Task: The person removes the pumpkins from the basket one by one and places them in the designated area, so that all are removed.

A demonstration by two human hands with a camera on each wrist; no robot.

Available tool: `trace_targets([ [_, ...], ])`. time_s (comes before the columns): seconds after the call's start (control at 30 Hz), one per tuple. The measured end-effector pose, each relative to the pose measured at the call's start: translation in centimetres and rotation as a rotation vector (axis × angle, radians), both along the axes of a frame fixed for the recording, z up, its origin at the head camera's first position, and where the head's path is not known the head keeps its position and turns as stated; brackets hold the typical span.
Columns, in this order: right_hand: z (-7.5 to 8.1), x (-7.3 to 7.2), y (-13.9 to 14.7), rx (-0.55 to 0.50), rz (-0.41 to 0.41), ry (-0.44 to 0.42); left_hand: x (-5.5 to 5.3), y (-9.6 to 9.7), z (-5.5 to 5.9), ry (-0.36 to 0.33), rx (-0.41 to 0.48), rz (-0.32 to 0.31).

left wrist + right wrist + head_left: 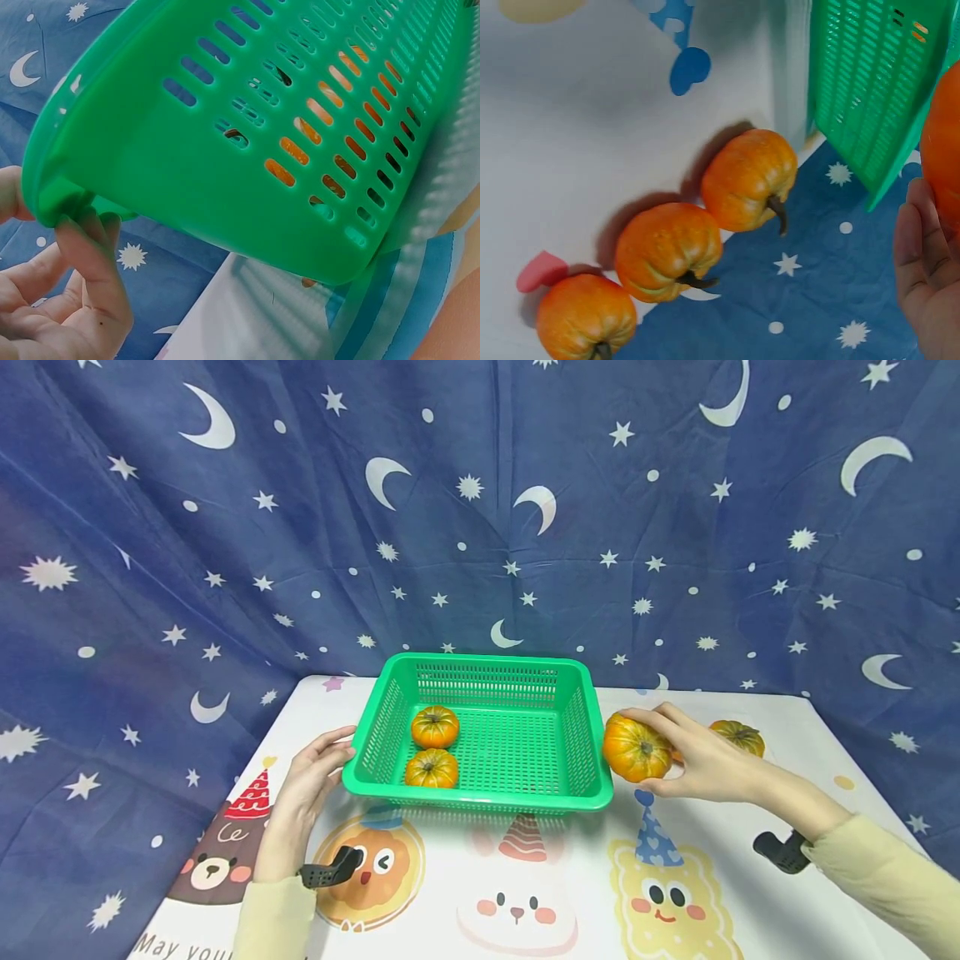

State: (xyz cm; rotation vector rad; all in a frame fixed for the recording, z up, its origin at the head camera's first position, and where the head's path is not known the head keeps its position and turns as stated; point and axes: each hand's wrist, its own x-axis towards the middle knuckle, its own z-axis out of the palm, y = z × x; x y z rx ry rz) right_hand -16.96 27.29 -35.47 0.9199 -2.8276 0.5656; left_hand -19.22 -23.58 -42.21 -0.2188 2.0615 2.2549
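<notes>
A green plastic basket [480, 798] with slotted walls stands on the table, and two small orange pumpkins [435, 727] lie along its left side. My left hand [303, 785] pinches the basket's left rim between thumb and fingers, clearer in the left wrist view. Just outside the right wall, my right hand [701, 762] grips another orange pumpkin [636, 748], raised near rim height. Three more pumpkins [669, 251] sit in a row on the table in the right wrist view. In the head view the right hand hides most of that row, leaving one pumpkin [738, 737] largely visible.
A white tablecloth [795, 760] with cartoon prints covers the table. Behind it hangs a dark blue curtain [465, 552] with moons and stars. Black wrist mounts [333, 867] are strapped on both wrists.
</notes>
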Motion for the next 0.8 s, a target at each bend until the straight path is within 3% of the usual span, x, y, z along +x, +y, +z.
trace_targets([
  [0.5,-3.0,0.0,1.7,-0.014,-0.115,-0.020,0.1,-0.1,0.0,-0.009,0.005,0.002],
  [0.8,-5.4,-0.1,2.3,-0.040,-0.201,-0.114,0.0,0.0,-0.1,0.000,-0.025,0.002],
])
